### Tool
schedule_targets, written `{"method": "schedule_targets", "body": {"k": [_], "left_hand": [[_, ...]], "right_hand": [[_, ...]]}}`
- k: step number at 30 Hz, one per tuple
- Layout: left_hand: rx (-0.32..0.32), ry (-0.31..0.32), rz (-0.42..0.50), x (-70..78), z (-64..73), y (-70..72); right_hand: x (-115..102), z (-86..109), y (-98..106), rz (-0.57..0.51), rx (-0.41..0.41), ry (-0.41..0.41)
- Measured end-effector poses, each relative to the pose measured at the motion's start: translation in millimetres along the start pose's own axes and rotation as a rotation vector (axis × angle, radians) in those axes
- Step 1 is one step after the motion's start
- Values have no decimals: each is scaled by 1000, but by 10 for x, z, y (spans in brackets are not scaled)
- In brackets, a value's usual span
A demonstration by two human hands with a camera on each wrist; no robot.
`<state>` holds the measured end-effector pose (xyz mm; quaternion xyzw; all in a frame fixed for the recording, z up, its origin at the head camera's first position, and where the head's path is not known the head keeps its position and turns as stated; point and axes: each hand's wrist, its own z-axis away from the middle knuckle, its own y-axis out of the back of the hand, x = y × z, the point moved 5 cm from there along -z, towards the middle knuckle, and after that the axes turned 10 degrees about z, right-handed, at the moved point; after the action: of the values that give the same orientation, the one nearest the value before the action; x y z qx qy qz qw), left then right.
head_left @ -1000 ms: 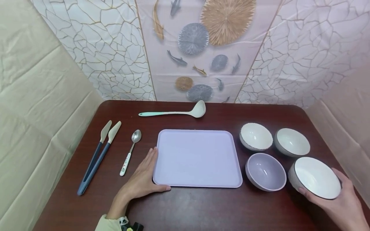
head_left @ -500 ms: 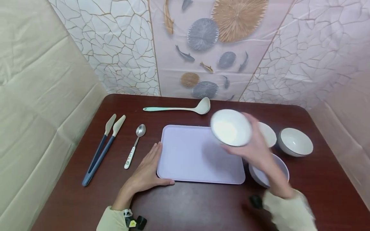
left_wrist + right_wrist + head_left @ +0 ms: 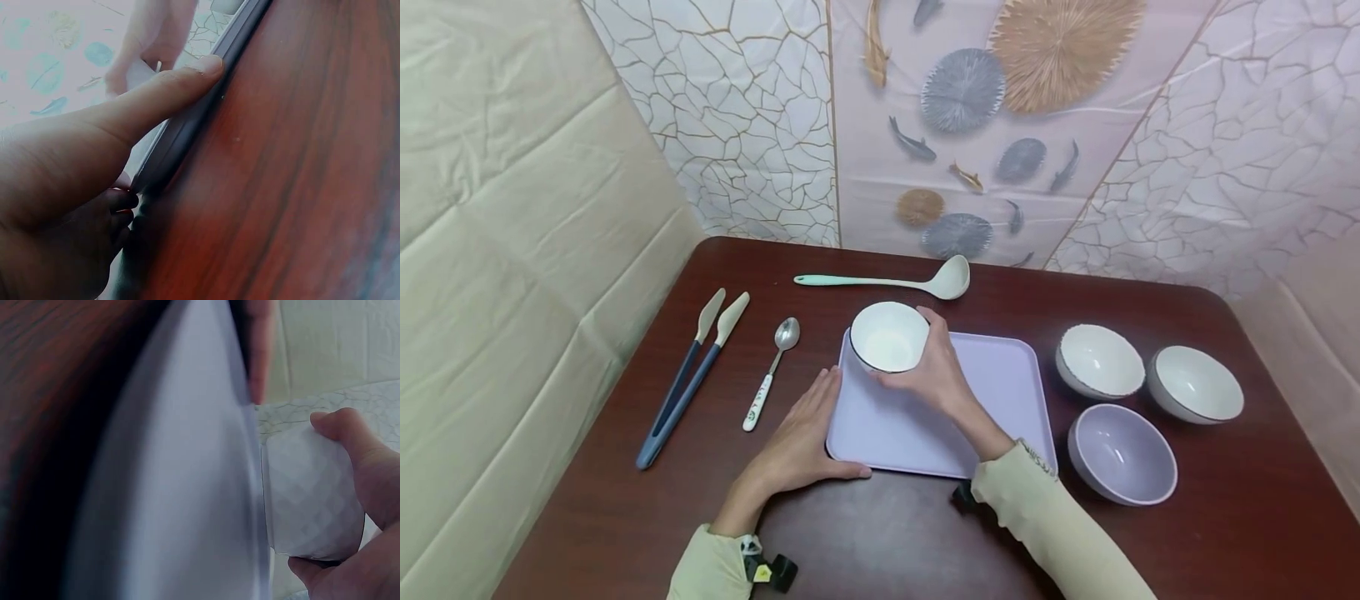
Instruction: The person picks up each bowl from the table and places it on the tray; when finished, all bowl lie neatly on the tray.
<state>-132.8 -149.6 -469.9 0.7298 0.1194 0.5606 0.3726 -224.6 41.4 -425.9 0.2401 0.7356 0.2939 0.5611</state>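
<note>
A white bowl (image 3: pixel 890 337) with a thin dark rim is over the back-left part of the lavender tray (image 3: pixel 1000 400). My right hand (image 3: pixel 936 367) grips it by its right side. The right wrist view shows the bowl's dimpled outer wall (image 3: pixel 312 494) between thumb and fingers; whether its base touches the tray I cannot tell. My left hand (image 3: pixel 801 437) lies at the tray's front-left corner, its fingers straight along the left edge. In the left wrist view the thumb (image 3: pixel 169 94) reaches along the tray's front edge.
To the right of the tray stand a lavender bowl (image 3: pixel 1122 454), a scalloped-rim white bowl (image 3: pixel 1101 361) and another white bowl (image 3: pixel 1195 384). A ladle (image 3: pixel 951 279) lies behind the tray. On the left lie a spoon (image 3: pixel 760 400) and blue-handled tongs (image 3: pixel 681 400).
My right hand has carried the white bowl from the far right across to the tray's back left. My left hand has stayed at the tray's corner. The head view has shifted slightly.
</note>
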Motion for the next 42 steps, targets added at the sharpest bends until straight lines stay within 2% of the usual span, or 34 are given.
{"method": "schedule_targets", "body": {"k": [10, 17, 21, 24, 26, 28, 31, 35, 38, 40, 42], "left_hand": [[-31, -21, -1, 136, -139, -75], [-48, -27, -3, 183, -225, -131], [-25, -19, 4, 160, -171, -144], [9, -21, 13, 131, -75, -137], [25, -15, 12, 115, -23, -128], [28, -10, 13, 106, 5, -118], [25, -5, 7, 102, 17, -98], [29, -6, 3, 87, 25, -76], [24, 1, 6, 80, 19, -89], [20, 7, 9, 81, 13, -103], [20, 11, 12, 85, 10, -113]], "right_hand": [[191, 67, 85, 30, 4, -39], [167, 88, 260, 79, 45, -23], [81, 135, 389, 38, 22, -34], [-55, 243, 695, 12, -21, -9], [-115, 333, 1045, 13, -32, 58], [-68, 428, 1477, 47, 1, 117], [204, 575, 2109, 112, 112, 143], [829, 774, 2709, 140, 270, -9], [1344, 946, 2951, 134, 339, -184], [1652, 1049, 3019, 152, 348, -280], [1911, 1120, 3027, 186, 331, -336]]}}
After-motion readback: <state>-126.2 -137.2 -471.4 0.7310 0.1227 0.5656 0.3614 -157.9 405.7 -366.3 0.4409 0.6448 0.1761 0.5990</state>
